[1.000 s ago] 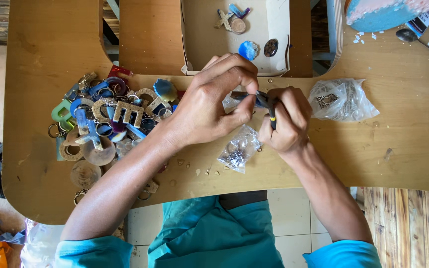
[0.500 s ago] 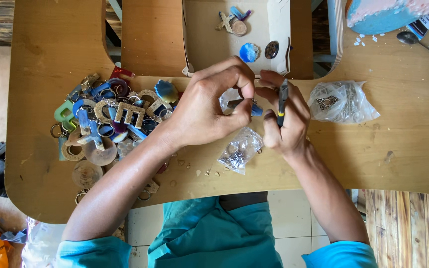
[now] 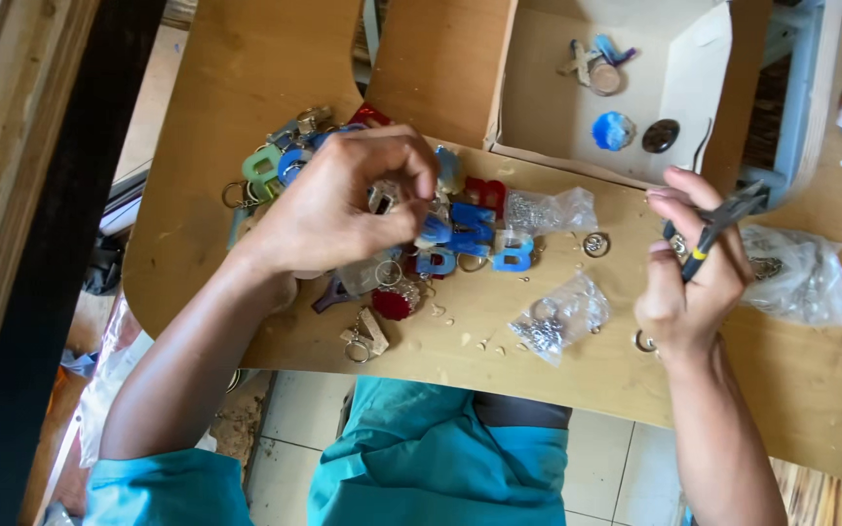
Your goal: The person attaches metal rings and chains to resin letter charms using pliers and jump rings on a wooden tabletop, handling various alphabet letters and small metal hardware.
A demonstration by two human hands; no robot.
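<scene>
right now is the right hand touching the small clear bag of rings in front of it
Apart. The head view shows bare wooden table between the right hand, which grips pliers, and the small clear bag.

Keychain parts spread across a wooden table (image 3: 246, 88), hands apart above them.

The left hand (image 3: 343, 200) rests on the heap of letter keychains (image 3: 440, 234) at the left. The right hand (image 3: 689, 278) holds pliers (image 3: 718, 222) to the right, with one plastic bag (image 3: 559, 317) between the hands and another bag (image 3: 799, 275) just right. Behind, an open cardboard box (image 3: 548, 107) holds a few finished pieces (image 3: 614, 130).
</scene>
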